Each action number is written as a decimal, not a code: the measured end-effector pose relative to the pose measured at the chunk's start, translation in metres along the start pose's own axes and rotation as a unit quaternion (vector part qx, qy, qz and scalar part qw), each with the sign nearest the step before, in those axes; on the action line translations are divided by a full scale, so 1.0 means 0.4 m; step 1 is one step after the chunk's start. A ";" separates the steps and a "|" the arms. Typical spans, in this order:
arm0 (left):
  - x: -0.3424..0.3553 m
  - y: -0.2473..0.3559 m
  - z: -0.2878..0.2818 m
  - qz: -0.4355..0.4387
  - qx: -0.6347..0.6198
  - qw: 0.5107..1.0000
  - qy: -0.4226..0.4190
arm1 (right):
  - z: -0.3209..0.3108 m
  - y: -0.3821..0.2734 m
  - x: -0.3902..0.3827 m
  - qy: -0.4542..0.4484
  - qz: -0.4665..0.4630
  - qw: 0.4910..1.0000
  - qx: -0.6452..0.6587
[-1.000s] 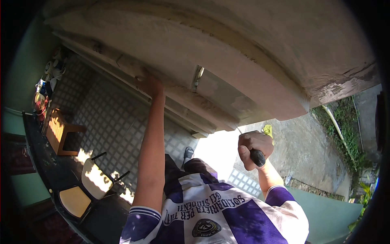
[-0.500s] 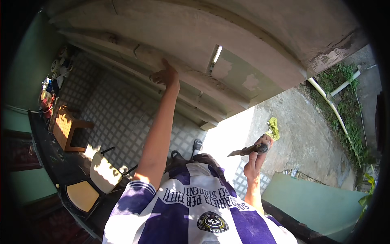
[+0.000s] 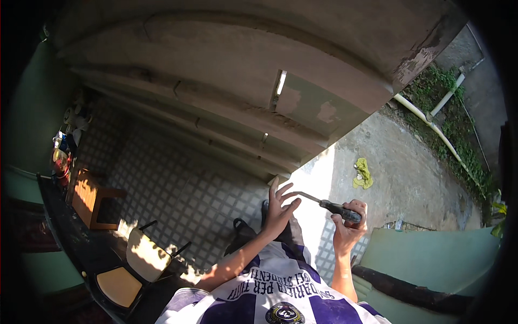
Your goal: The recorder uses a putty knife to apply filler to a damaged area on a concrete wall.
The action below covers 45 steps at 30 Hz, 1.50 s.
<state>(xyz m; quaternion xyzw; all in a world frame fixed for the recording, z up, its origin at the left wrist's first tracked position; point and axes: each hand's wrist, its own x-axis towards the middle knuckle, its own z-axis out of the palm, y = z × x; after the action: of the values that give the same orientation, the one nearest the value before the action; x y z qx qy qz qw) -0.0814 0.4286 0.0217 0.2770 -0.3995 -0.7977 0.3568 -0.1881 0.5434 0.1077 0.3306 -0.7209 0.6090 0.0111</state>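
Note:
My right hand [image 3: 349, 229] is wrapped round the thick dark handle of a hand tool with a narrow metal blade [image 3: 335, 208]. The blade points left, and whether it is a scraper or a knife I cannot make out. My left hand [image 3: 280, 208] is open, its fingers stretched and apart, close to the blade's tip. Whether a fingertip touches the metal I cannot tell. Ahead of both hands rises a ledged, plastered wall [image 3: 232, 65] with peeling paint patches and a narrow slot.
A yellow-green cloth [image 3: 363, 174] lies on the concrete at the right. White pipes [image 3: 426, 121] run past greenery beyond it. A low green wall [image 3: 431, 259] stands at the near right. On the left are a wooden stool [image 3: 89, 200], a chair [image 3: 147, 254] and the tiled floor [image 3: 178, 178].
My left hand has come down from the wall's ledge to beside the blade's tip. The right hand has lowered slightly and turned the tool, and my view has shifted.

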 end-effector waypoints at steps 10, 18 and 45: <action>0.085 0.016 -0.047 0.154 0.000 0.985 0.080 | 0.038 0.075 0.127 -0.221 0.047 0.974 -0.016; 0.207 0.075 0.047 0.220 0.066 0.973 0.010 | 0.043 0.025 0.281 -0.515 -0.162 0.802 -0.254; 0.759 0.194 -0.191 0.081 0.165 0.801 0.569 | 0.133 -0.004 0.456 -0.254 -0.418 0.565 -0.664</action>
<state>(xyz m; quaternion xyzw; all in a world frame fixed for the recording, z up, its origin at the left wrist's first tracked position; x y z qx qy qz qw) -0.1785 0.1219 -0.0013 0.7028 -0.2709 -0.3869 0.5320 -0.3091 0.4118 0.1718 0.6355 -0.6765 -0.2236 0.2976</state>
